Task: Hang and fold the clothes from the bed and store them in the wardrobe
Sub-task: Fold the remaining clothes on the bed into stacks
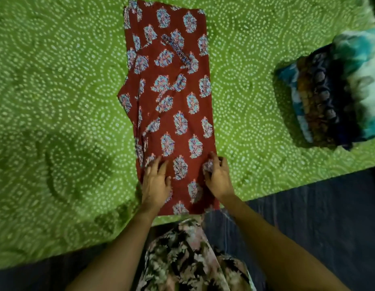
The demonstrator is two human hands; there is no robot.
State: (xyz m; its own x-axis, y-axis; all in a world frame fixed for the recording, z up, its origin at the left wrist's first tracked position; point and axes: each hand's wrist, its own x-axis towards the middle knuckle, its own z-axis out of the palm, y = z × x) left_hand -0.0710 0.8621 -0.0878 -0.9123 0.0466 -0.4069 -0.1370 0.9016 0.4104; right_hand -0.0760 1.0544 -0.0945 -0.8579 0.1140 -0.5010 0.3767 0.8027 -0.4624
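Note:
A dark red garment printed with blue leaf motifs lies folded into a long strip on the green bed, running away from me. My left hand rests on its near left part with the fingers spread fairly straight. My right hand pinches a bunched bit of the garment's right edge between thumb and curled fingers. The near end of the strip reaches the bed's front edge.
A pile of folded clothes in blue, white and brown sits on the bed at the right. The dark floor shows in front of the bed. My patterned clothing hangs below between my arms.

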